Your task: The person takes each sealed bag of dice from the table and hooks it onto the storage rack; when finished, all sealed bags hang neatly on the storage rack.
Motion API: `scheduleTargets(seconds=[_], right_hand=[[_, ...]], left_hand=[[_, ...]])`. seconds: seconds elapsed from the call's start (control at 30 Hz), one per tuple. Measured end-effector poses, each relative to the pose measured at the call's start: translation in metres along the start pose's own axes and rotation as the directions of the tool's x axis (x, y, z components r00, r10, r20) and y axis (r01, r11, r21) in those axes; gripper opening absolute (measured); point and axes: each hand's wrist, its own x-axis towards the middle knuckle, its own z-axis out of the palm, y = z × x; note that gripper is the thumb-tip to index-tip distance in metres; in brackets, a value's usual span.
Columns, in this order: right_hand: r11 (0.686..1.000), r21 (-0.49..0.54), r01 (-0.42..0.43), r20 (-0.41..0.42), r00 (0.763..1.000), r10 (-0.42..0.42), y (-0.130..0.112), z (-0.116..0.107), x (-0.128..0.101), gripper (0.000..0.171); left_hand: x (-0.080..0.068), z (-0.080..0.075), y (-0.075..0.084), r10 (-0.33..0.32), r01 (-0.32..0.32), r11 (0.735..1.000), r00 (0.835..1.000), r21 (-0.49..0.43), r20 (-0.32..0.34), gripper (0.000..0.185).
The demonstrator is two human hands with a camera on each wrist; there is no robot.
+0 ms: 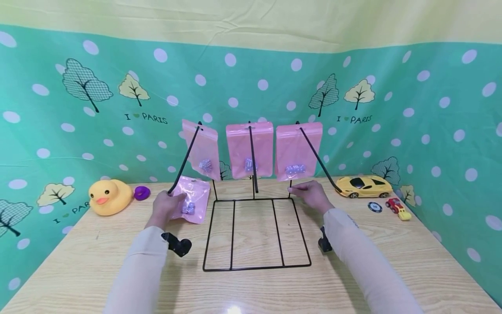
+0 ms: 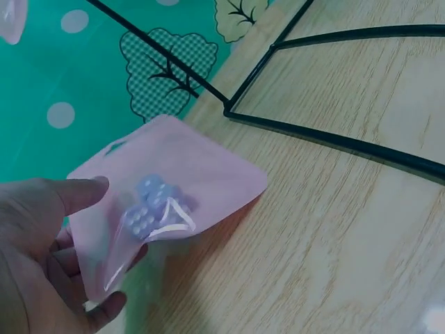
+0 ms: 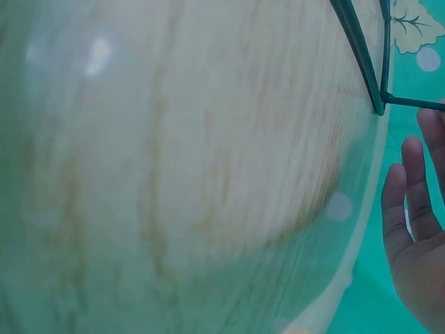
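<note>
My left hand (image 1: 166, 207) grips a pink zip bag (image 1: 200, 196) by its side, thumb on top and fingers beneath. Bluish dice (image 2: 156, 209) show through the bag, which is tilted close over the tabletop in the left wrist view. At the right rear of a black wire display rack (image 1: 256, 267), my right hand (image 1: 311, 196) pinches the upright near its foot. The right wrist view catches only some fingers of that hand (image 3: 421, 229) beside the wire. Three more pink bags with dice hang from the rack's hooks: a left bag (image 1: 204, 148), a middle bag (image 1: 251, 146) and a right bag (image 1: 300, 146).
At the back left sit a yellow rubber duck (image 1: 110, 198) and a small purple toy (image 1: 141, 192). A yellow toy car (image 1: 364, 186), a round chip (image 1: 374, 207) and a small red-and-yellow toy vehicle (image 1: 398, 208) are on the right. The rack's hooks project forward. A polka-dot cloth (image 1: 251, 83) hangs behind.
</note>
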Motion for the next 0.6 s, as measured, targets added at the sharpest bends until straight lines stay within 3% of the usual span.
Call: scheduleTargets(seconds=[0.2,0.43,0.6], right_hand=[[1.000,0.001,-0.004,-0.005,1.000,0.004,0.0009,-0.0002,0.0005,0.034],[1.000,-0.006,-0.020,-0.015,1.000,0.020,0.0030,0.0009,0.0025,0.034],[1.000,-0.004,-0.019,-0.013,1.000,0.019,0.0032,0.0012,0.0030,0.035]], left_hand=[[0.0008,-0.0031,-0.0005,0.016,-0.014,0.999,0.999,-0.050,0.040,0.061],[0.0023,-0.0065,0.0014,0.082,-0.077,0.995,0.993,-0.063,0.090,0.067],[-0.0016,-0.0099,0.0039,0.062,-0.048,0.993,0.989,-0.105,0.133,0.070]])
